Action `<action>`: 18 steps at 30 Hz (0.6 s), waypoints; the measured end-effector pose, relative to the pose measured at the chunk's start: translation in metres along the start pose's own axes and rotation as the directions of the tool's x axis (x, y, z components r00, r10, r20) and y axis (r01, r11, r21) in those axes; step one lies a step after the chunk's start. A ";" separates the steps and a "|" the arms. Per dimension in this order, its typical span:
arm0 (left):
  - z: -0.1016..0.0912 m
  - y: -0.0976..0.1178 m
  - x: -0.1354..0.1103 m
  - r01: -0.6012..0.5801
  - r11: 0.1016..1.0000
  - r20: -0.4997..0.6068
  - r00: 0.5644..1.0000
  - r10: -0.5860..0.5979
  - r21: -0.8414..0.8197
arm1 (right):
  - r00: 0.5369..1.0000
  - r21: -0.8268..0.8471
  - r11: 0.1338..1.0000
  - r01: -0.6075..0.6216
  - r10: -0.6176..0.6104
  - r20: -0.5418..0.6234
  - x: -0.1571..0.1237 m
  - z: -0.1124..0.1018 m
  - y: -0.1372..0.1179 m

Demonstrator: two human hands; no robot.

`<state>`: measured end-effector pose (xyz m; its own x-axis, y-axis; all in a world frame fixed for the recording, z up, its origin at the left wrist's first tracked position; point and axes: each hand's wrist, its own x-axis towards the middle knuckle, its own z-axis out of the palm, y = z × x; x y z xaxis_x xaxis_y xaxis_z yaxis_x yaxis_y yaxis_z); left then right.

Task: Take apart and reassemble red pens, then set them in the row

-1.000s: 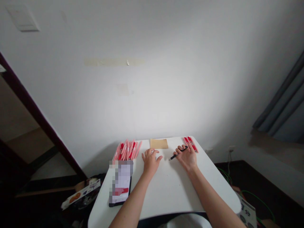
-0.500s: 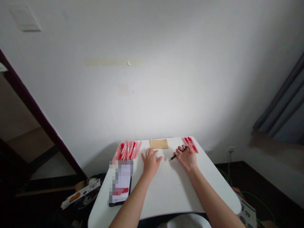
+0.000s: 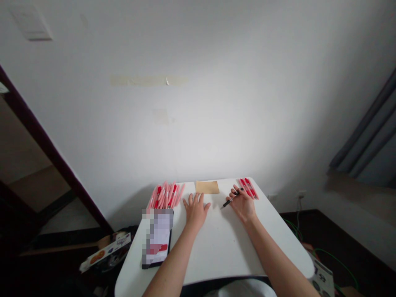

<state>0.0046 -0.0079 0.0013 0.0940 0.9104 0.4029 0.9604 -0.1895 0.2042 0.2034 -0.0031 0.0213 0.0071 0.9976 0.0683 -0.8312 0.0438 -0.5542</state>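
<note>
My left hand lies palm down on the white table, its fingers spread just below a tan piece of paper. Turned palm up, my right hand holds a dark pen in its curled fingers, the tip pointing down and to the left. Beyond that hand, a few pink and red pens lie side by side at the back right corner. A larger heap of pink and red pens rests at the back left.
A phone, its screen partly blurred out, lies at the table's left side. A wall rises behind the back edge. Boxes and green cables are on the floor to the right; a printed box is at lower left.
My left hand has flattened, its fingers stretching out more. In my right hand the fingers have shifted around the pen, which has moved only slightly.
</note>
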 end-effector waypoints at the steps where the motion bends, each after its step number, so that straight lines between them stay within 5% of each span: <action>1: 0.000 0.000 0.000 -0.004 1.000 -0.007 1.000 0.004 0.003 | 1.000 -0.032 0.999 0.006 -0.007 -0.017 0.001 -0.001 0.001; 12: -0.007 0.000 0.001 -0.018 0.999 0.003 1.000 0.018 -0.028 | 0.984 -0.220 0.970 0.101 -0.130 -0.120 0.004 -0.003 0.010; 18: -0.004 -0.002 0.002 -0.043 0.997 0.043 0.998 0.046 -0.062 | 0.958 -0.449 0.869 0.208 -0.273 -0.083 0.004 -0.004 0.012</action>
<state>0.0019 -0.0076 0.0057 0.1489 0.9159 0.3728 0.9374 -0.2507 0.2416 0.1953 0.0021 0.0112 0.2798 0.9487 0.1475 -0.4710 0.2695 -0.8400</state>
